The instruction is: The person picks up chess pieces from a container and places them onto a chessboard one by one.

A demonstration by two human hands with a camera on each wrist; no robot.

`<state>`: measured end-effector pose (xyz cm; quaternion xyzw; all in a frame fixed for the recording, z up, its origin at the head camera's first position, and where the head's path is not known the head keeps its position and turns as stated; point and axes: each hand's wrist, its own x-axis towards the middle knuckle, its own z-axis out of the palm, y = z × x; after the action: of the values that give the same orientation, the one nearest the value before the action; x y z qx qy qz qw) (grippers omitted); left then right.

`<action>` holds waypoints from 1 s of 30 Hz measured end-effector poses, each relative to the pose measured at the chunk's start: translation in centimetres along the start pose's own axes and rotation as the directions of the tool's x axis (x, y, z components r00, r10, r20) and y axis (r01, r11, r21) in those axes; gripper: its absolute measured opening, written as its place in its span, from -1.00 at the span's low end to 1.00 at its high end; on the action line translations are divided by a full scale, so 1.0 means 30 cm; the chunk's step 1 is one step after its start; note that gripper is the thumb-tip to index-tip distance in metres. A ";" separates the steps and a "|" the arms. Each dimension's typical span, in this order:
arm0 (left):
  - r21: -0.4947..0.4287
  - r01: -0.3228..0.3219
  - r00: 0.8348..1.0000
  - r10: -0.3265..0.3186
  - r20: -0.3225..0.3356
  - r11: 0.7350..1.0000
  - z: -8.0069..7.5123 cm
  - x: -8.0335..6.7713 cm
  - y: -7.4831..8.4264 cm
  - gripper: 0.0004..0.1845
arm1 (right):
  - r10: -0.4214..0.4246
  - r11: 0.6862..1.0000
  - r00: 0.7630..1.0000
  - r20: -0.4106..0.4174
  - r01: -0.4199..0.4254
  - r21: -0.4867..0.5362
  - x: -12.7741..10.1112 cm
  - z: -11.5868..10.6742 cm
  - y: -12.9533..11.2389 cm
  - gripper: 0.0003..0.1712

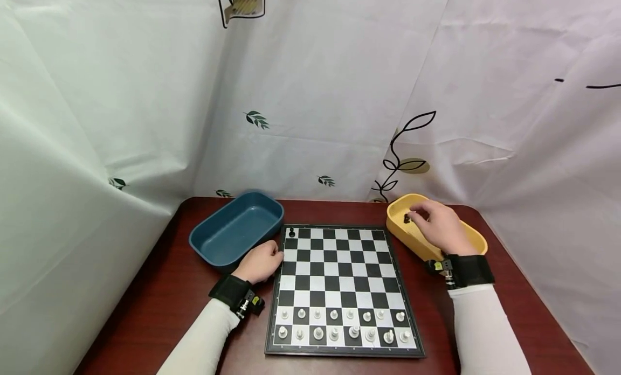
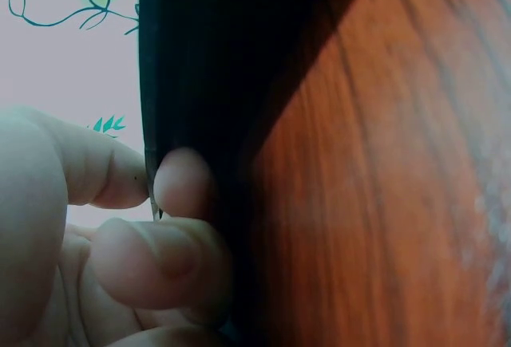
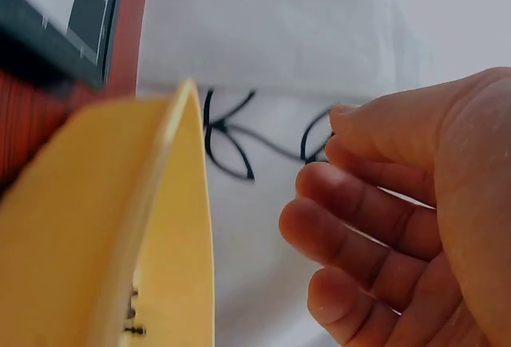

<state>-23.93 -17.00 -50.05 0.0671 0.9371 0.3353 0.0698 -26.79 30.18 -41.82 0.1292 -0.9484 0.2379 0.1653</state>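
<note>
My left hand (image 1: 259,262) grips the left edge of the chessboard (image 1: 339,297), thumb and fingertips meeting at its dark rim (image 2: 149,124). Above the yellow tray (image 1: 417,245) hovers my right hand (image 1: 443,227), its fingers (image 3: 351,239) loosely bent with no piece visible between them. Small black chess pieces (image 1: 406,218) lie in that tray, close to the fingertips in the head view. One black piece (image 1: 291,233) stands on the board's far left corner square. Two rows of white pieces (image 1: 334,333) stand along the near side.
A blue tray (image 1: 236,229) sits left of the board, just beyond my left hand. Everything stands on a dark red-brown wooden table (image 1: 160,310). White patterned cloth (image 1: 315,95) hangs behind and along both sides.
</note>
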 end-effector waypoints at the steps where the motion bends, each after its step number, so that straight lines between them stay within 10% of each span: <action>1: 0.003 0.001 1.000 -0.001 -0.002 1.000 -0.001 0.000 0.001 -0.71 | 0.009 1.000 1.000 0.002 -0.009 -0.004 -0.004 -0.008 0.010 -0.70; 30: 0.023 0.013 1.000 -0.013 -0.006 1.000 0.003 -0.003 0.000 -0.74 | 0.182 0.982 0.980 0.085 -0.176 -0.075 -0.038 -0.049 0.203 -0.66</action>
<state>-23.83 -16.97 -50.11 0.0611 0.9415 0.3242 0.0686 -27.35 36.31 -43.52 0.0484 -0.9701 0.2139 0.1039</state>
